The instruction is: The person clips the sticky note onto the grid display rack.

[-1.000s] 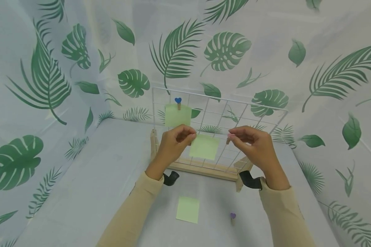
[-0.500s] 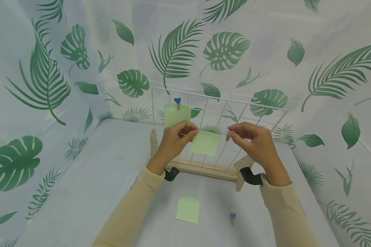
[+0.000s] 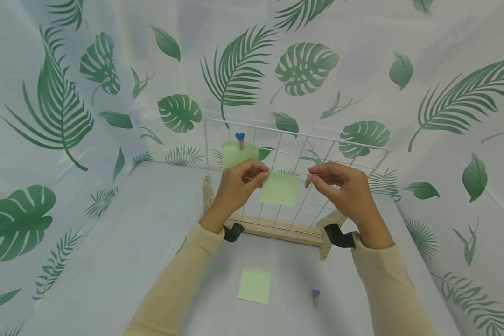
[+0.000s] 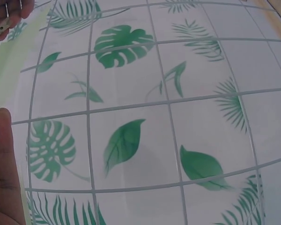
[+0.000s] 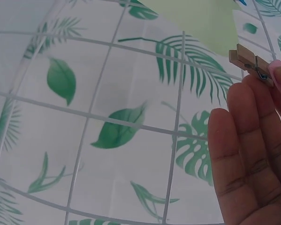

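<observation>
A pale green sticky note is pinched at its upper left corner by my left hand, in front of a white wire grid rack. The note also shows at the left of the left wrist view. Just right of it, my right hand pinches a small wooden clothespin by its pink end, its tip pointing toward the note. Higher on the rack's left side, another green note hangs under a clothespin with a blue heart; my left hand overlaps its lower part.
On the white table lie a third green note and a clothespin with a purple heart, both nearer than the rack. The rack stands on a wooden base. Behind it hangs a leaf-patterned cloth.
Both hands have risen slightly, with the sticky note and clothespin still pinched. The note sits higher before the grid, and the right hand is a little nearer to it.
</observation>
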### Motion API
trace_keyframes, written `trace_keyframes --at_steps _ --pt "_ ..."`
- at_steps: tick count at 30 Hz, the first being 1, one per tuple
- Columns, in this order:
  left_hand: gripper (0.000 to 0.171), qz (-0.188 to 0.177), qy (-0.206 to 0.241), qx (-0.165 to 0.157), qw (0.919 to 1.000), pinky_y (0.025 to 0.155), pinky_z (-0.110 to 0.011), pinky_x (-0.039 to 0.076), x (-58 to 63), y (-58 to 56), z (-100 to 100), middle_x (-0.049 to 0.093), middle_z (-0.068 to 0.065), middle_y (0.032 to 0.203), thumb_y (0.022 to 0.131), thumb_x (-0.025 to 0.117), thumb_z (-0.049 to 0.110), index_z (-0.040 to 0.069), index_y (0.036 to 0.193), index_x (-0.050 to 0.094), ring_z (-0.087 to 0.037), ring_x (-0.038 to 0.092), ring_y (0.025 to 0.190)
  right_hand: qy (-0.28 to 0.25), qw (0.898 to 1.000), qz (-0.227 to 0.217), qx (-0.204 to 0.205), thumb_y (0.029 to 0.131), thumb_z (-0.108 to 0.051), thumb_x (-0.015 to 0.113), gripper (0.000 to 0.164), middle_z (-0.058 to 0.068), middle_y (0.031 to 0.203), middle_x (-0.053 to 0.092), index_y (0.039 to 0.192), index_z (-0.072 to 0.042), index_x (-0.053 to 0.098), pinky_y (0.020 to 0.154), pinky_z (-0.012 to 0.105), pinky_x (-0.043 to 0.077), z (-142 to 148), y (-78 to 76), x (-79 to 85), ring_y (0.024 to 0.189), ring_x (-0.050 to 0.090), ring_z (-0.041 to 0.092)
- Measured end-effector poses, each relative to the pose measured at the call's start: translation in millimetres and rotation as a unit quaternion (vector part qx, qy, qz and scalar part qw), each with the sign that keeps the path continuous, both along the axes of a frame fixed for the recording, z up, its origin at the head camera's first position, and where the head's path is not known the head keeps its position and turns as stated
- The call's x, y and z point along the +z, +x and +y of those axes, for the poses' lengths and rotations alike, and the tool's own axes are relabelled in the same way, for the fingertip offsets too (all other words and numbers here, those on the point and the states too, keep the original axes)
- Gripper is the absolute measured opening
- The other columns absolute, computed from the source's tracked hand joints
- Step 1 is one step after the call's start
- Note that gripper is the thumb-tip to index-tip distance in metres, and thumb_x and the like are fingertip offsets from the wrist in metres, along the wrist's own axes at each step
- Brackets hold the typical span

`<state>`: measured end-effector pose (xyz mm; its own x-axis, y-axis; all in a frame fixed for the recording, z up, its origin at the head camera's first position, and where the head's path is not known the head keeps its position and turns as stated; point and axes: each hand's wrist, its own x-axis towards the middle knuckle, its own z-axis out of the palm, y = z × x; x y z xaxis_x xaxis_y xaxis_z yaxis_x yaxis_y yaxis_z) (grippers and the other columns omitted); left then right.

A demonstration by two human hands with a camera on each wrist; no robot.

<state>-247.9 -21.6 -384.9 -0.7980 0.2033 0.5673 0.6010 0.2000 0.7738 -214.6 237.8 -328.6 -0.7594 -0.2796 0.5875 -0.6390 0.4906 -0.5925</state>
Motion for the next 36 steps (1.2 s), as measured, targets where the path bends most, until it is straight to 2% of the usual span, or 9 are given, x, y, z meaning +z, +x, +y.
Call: trace_keyframes --at_steps 18,28,36 --pt "0.012 0.022 0.004 0.002 0.9997 0.074 -0.03 0.065 7.5 -6.9 1 0.079 -0.015 0.098 0.105 0.071 0.007 -0.003 0.11 0.074 -0.027 0.076 0.078 0.0 1.0 -0.003 -0.01 0.095 0.008 0.076 0.011 0.021 0.099 0.079 0.106 0.007 0.079 0.08 0.008 0.053 -6 -7.0 7.4 0.084 0.067 -0.013" --pt "0.012 0.012 0.031 0.003 0.9994 0.073 -0.031 0.065 10.8 -11.0 2 0.08 -0.016 0.099 0.104 0.072 0.007 -0.003 0.11 0.075 -0.026 0.077 0.078 -0.007 1.0 0.013 -0.007 0.095 0.01 0.075 0.011 0.022 0.098 0.079 0.105 0.008 0.078 0.081 0.008 0.054 -9 -11.9 11.4 0.086 0.066 -0.011" --pt "0.013 0.017 0.029 0.003 0.9994 0.073 -0.03 0.065 12.8 -13.5 1 0.08 -0.016 0.098 0.104 0.073 0.008 -0.003 0.109 0.076 -0.026 0.077 0.078 -0.007 1.0 0.016 -0.01 0.095 0.009 0.075 0.011 0.021 0.097 0.079 0.106 0.008 0.077 0.08 0.008 0.054 -11 -13.7 13.5 0.085 0.065 -0.009"
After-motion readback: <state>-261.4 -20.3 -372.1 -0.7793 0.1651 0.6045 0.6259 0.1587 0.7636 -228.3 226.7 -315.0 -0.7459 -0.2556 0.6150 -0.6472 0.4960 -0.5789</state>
